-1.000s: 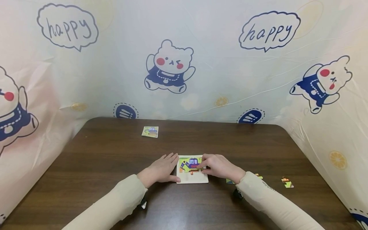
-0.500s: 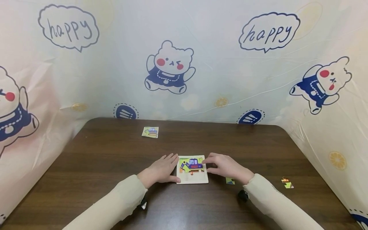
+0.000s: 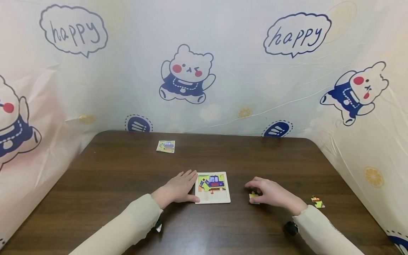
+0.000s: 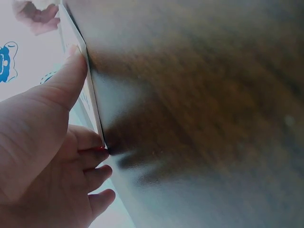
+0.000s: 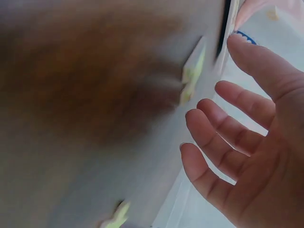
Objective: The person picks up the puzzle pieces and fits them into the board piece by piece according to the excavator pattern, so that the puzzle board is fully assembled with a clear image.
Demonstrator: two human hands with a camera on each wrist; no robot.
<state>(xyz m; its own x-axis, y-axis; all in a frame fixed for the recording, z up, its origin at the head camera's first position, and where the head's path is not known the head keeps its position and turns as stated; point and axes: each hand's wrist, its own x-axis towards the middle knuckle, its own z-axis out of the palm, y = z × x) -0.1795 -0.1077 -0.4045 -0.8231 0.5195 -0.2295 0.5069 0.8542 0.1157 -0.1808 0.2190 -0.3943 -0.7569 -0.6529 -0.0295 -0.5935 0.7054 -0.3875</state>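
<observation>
A white puzzle board point(image 3: 213, 199) lies flat in the middle of the table. Excavator puzzle pieces point(image 3: 213, 183) fill its upper part, and the lower part shows bare white. My left hand point(image 3: 177, 188) rests along the board's left edge with straight fingers. In the left wrist view its thumb point(image 4: 71, 78) lies on the board's rim. Right of the board, my right hand point(image 3: 271, 191) hovers at a yellow-green puzzle piece point(image 3: 254, 200), thumb and fingers apart and partly covering it. The right wrist view shows that piece point(image 5: 193, 71) beyond the spread fingers, with nothing held.
Another puzzle piece point(image 3: 318, 202), orange and green, lies at the table's right side. A small card point(image 3: 165, 146) with an excavator picture lies toward the back left. A printed cloth point(image 3: 236, 88) hangs behind the dark wooden table point(image 3: 204, 230).
My right hand has let go of a piece set at the right end of the excavator picture and moved right, to the loose piece. My left hand has stayed at the board.
</observation>
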